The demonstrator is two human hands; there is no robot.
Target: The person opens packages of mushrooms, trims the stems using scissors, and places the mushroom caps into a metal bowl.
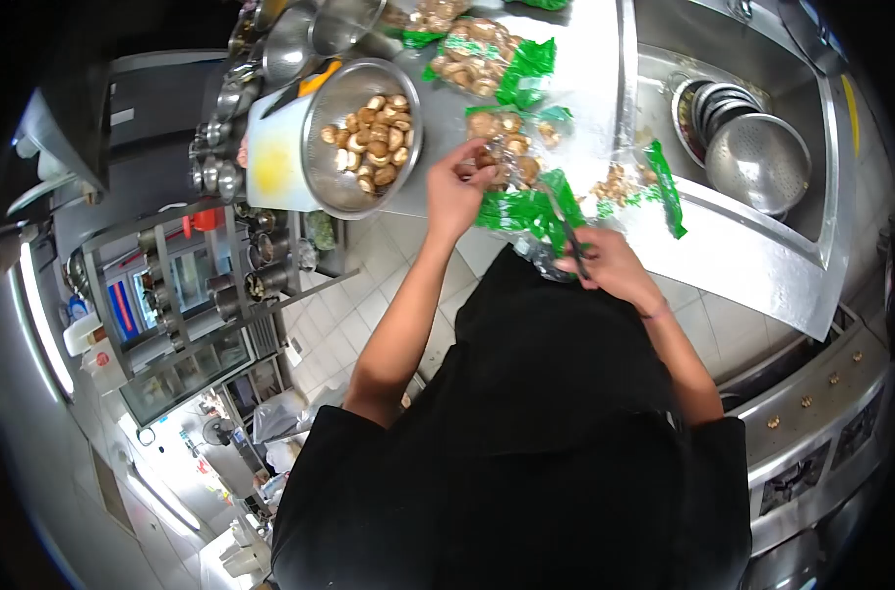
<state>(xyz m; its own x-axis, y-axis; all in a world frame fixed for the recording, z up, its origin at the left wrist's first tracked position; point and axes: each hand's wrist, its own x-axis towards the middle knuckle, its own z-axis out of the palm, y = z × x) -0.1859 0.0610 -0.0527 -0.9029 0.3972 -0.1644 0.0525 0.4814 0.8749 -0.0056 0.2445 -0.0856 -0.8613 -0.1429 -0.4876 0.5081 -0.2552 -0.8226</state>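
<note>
My left hand point(455, 192) pinches the near-left edge of a clear and green plastic bag of mushrooms point(519, 169) on the steel counter. Its fingertips are partly hidden against the plastic and mushrooms. In my right hand point(615, 267) is a slim dark-handled tool that looks like scissors point(571, 236), its blades pointing at the bag's green end. Left of my left hand stands a perforated steel colander point(315, 147) with many loose brown mushrooms point(374, 143) in it. Small mushroom pieces point(617, 185) lie right of the bag, beside a green strip of packaging point(666, 187).
Another full mushroom bag point(477, 57) lies farther back on the counter point(743, 251). A sink point(811, 221) at right holds a colander point(759, 164) and stacked bowls. At left are a cutting board point(278, 182) and a yellow-handled knife point(320, 79). A stove point(797, 477) is at lower right.
</note>
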